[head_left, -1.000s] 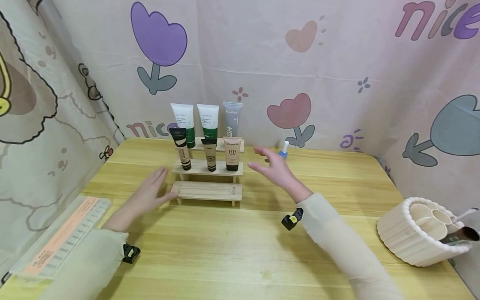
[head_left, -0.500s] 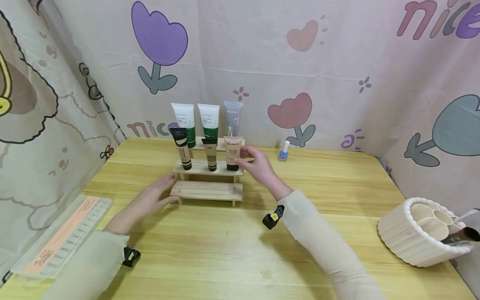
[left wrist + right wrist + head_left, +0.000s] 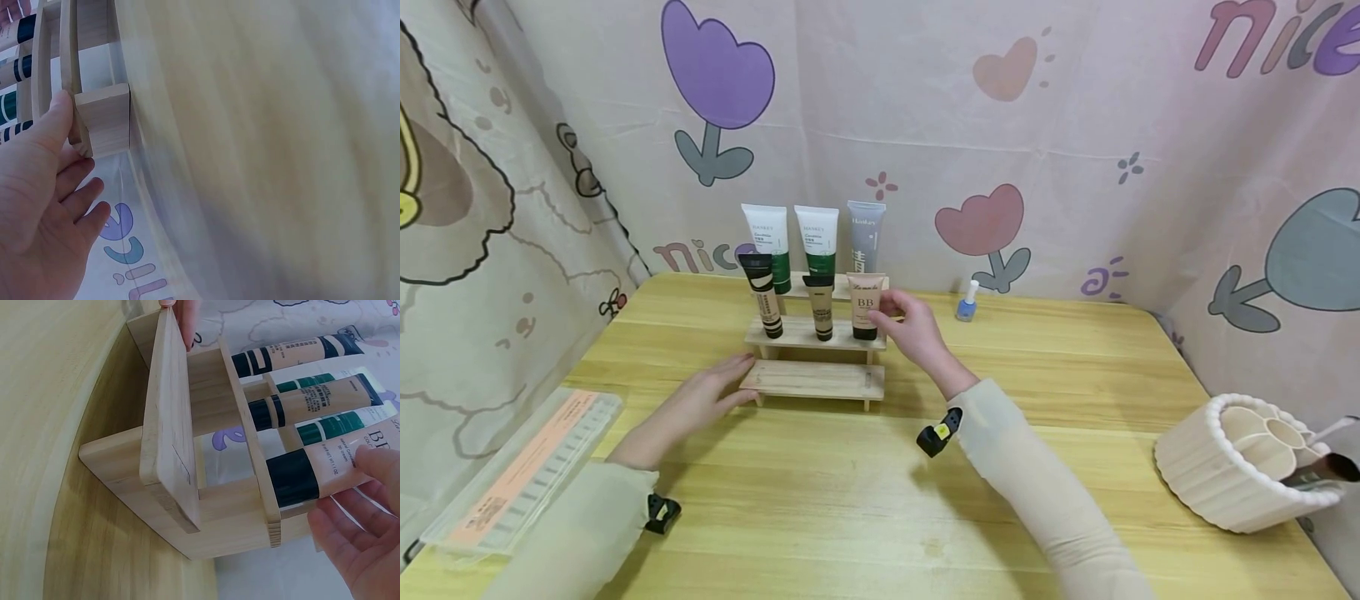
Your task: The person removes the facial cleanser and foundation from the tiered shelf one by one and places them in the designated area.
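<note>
A three-tier wooden display stand (image 3: 812,381) stands toward the back of the table. On its middle step, my right hand (image 3: 920,333) pinches a pink BB cream tube (image 3: 863,292), thumb in front and fingers behind; the tube's black cap rests on the step. Left of it stand a slim tan tube with dark ends (image 3: 822,310) and a black-topped beige tube (image 3: 766,300), which leans. My left hand (image 3: 692,408) grips the left end of the bare bottom step, its thumb (image 3: 57,119) on the upper side and fingers around the edge.
Two white-and-green tubes (image 3: 817,237) and a grey-blue tube (image 3: 867,233) occupy the top step. A blue nail polish bottle (image 3: 966,310) stands to the right. A clear plastic case (image 3: 523,471) lies front left; a cream ribbed holder (image 3: 1225,479) with brushes sits at right.
My right hand has moved left from beside the nail polish bottle and taken hold of the BB cream tube. My left hand has shifted slightly and closed onto the stand's end.
</note>
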The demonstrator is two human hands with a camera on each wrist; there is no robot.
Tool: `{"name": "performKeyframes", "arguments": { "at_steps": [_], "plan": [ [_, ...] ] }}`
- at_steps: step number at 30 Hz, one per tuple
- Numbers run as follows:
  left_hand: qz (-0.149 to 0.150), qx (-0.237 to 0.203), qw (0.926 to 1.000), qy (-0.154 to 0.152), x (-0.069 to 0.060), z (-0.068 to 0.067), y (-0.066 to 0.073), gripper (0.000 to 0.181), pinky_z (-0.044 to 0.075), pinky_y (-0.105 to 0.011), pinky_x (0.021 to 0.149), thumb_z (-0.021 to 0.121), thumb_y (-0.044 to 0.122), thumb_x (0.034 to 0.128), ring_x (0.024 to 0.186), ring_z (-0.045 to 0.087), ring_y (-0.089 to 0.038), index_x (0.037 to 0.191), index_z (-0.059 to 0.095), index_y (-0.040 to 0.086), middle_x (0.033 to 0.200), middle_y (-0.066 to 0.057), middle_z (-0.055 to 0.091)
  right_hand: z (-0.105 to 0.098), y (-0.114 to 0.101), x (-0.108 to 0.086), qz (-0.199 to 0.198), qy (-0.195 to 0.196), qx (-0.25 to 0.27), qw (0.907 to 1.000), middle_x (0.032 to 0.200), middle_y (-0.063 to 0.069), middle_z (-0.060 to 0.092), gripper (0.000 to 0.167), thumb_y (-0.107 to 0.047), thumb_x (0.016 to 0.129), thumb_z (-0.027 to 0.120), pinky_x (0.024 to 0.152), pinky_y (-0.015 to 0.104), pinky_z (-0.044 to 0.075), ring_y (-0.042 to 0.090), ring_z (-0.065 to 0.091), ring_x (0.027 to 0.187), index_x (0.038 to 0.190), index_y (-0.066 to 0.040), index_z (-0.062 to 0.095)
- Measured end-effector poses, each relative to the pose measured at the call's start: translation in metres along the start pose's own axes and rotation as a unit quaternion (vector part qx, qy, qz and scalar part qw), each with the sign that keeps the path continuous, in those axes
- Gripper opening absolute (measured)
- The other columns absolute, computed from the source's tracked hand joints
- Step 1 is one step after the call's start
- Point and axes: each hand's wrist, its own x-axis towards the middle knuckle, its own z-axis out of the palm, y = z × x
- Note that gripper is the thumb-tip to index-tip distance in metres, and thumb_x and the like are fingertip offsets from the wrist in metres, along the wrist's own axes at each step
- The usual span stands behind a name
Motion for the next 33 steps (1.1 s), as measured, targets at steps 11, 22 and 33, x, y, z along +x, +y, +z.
{"name": "performKeyframes", "arguments": {
  "at_steps": [11, 22, 33],
  "plan": [
    [0.006, -0.006, 0.9999, 0.010, -0.001, 0.002, -0.001, 0.057, 0.029, -0.057, 0.100, 0.060, 0.026, 0.0904, 0.121, 0.037, -0.046, 0.133, 0.041, -0.007, 0.137, -0.027, 0.037, -0.020, 0.002, -0.013, 0.003, 0.004, -0.022, 0.9997, 0.094, 0.008, 0.066, 0.027, -0.018, 0.088, 0.064, 0.071, 0.030, 0.052, 0.018, 0.059, 0.084, 0.110, -0.002, 0.062],
    [0.005, 0.000, 0.9999, 0.010, -0.001, 0.001, -0.002, 0.057, 0.030, -0.057, 0.100, 0.059, 0.026, 0.0910, 0.121, 0.038, -0.046, 0.133, 0.041, -0.007, 0.136, -0.027, 0.038, -0.055, 0.016, -0.037, 0.064, 0.016, 0.017, 0.9977, 0.088, 0.015, 0.062, 0.022, -0.009, 0.090, 0.060, 0.069, 0.030, 0.054, 0.021, 0.058, 0.077, 0.103, 0.008, 0.059],
    [0.005, 0.004, 0.9999, 0.012, -0.002, 0.001, 0.001, 0.056, 0.031, -0.057, 0.099, 0.060, 0.025, 0.0906, 0.120, 0.038, -0.046, 0.133, 0.042, -0.007, 0.136, -0.026, 0.038, -0.062, 0.075, -0.034, 0.187, 0.003, 0.020, 0.9822, 0.084, 0.012, 0.057, 0.025, -0.014, 0.091, 0.059, 0.066, 0.038, 0.056, 0.015, 0.056, 0.064, 0.104, 0.007, 0.055]
  ]
}}
